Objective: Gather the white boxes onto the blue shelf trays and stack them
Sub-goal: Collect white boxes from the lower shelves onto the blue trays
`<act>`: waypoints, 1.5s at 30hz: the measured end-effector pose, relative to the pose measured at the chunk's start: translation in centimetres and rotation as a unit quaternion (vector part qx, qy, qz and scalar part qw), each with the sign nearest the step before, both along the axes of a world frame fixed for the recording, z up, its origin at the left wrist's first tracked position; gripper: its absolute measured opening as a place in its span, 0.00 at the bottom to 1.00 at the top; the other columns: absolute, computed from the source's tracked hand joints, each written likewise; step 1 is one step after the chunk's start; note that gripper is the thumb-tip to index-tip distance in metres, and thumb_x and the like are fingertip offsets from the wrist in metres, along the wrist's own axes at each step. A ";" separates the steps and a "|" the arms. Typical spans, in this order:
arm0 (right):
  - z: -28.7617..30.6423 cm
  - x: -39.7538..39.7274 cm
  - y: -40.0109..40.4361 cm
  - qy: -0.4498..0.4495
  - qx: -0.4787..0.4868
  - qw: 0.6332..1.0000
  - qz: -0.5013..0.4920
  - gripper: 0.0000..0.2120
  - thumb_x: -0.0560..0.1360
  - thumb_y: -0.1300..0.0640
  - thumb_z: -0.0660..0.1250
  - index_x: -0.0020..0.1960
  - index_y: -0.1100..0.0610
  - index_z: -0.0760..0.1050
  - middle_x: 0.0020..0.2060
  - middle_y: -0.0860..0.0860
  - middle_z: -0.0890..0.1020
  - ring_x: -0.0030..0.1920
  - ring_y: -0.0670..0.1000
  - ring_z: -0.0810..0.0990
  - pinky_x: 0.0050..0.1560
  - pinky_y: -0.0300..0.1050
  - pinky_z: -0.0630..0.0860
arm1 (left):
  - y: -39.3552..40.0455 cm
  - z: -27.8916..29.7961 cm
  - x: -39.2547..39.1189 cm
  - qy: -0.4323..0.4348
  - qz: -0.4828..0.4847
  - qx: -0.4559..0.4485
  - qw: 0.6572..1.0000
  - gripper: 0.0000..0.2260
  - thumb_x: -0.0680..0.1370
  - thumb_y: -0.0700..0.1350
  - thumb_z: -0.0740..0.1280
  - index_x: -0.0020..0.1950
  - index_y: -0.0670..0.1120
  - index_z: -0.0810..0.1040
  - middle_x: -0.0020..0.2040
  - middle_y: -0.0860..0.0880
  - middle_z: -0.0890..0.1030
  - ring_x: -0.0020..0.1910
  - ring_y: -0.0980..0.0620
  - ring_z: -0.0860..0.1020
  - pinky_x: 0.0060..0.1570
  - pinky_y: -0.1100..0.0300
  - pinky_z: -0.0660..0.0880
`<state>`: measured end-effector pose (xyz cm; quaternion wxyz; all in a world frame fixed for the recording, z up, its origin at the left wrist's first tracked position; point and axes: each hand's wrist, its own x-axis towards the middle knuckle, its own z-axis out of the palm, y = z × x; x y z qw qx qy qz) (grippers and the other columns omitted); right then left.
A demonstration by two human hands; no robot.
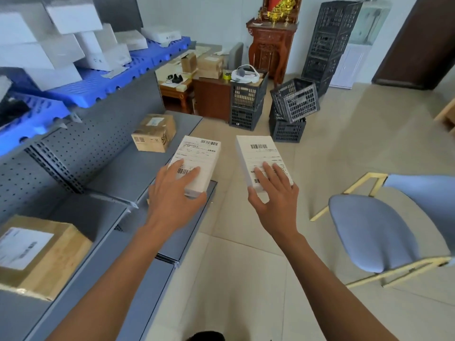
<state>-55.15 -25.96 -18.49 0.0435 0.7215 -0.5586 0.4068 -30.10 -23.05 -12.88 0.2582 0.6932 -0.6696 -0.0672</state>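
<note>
Left hand (176, 190) and right hand (272, 193) fingers each grasp a white box (197, 163), (262, 156) bearing barcoded labels, print seemingly illegible

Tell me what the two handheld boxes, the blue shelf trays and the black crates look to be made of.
Left hand's white box and right hand's white box: likely matte paperboard, with crisp folded edges and printed barcode labels. Blue shelf trays: probably moulded plastic, glossy, with ribbed tops and scalloped edges. Black crates: apparently rigid plastic, with lattice walls and a dull finish.

blue chair (376, 232), black crates (294, 99), cardboard boxes (154, 134)
</note>
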 end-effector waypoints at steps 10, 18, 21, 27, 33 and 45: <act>1.0 2.9 -15.7 0.005 0.044 0.999 0.023 0.21 0.78 0.43 0.62 0.68 0.47 0.76 0.73 0.47 0.73 0.76 0.51 0.66 0.63 0.59 0.69 | -14.5 0.6 3.1 0.022 0.030 -0.043 0.998 0.27 0.73 0.58 0.72 0.72 0.58 0.75 0.77 0.51 0.66 0.75 0.45 0.62 0.68 0.40 0.68; 3.5 4.4 -26.6 0.000 0.037 0.999 0.038 0.20 0.78 0.45 0.66 0.69 0.47 0.76 0.73 0.45 0.73 0.76 0.49 0.66 0.63 0.57 0.68 | -25.6 3.4 5.1 0.047 0.025 -0.070 0.996 0.32 0.69 0.66 0.65 0.71 0.55 0.77 0.76 0.49 0.68 0.74 0.45 0.63 0.69 0.42 0.67; 4.6 4.4 -30.2 0.000 0.036 0.998 0.051 0.20 0.78 0.46 0.68 0.69 0.47 0.76 0.73 0.45 0.73 0.76 0.49 0.66 0.64 0.58 0.68 | -29.0 4.7 5.6 0.032 0.022 -0.083 0.996 0.30 0.70 0.63 0.69 0.72 0.55 0.76 0.77 0.50 0.67 0.74 0.45 0.63 0.69 0.41 0.67; 6.6 4.2 -39.0 -0.022 -0.005 0.996 0.086 0.20 0.77 0.46 0.67 0.67 0.49 0.78 0.71 0.47 0.75 0.74 0.50 0.68 0.64 0.55 0.67 | -36.0 7.4 4.6 0.042 0.041 -0.114 0.992 0.32 0.68 0.66 0.65 0.71 0.58 0.76 0.76 0.52 0.67 0.75 0.48 0.62 0.72 0.43 0.63; 8.1 3.2 -48.7 -0.018 -0.021 0.989 0.144 0.20 0.77 0.45 0.66 0.67 0.49 0.78 0.71 0.48 0.76 0.74 0.52 0.69 0.65 0.62 0.71 | -42.7 9.4 2.4 0.045 0.093 -0.124 0.987 0.31 0.69 0.64 0.65 0.72 0.58 0.76 0.77 0.52 0.68 0.75 0.46 0.62 0.72 0.41 0.63; 12.6 7.8 -61.4 -0.033 -0.050 0.959 0.275 0.22 0.76 0.44 0.63 0.67 0.50 0.79 0.70 0.49 0.76 0.74 0.51 0.70 0.66 0.56 0.67 | -49.6 12.8 4.2 0.019 0.201 -0.179 0.963 0.31 0.70 0.65 0.64 0.72 0.58 0.76 0.76 0.53 0.68 0.75 0.46 0.62 0.69 0.41 0.64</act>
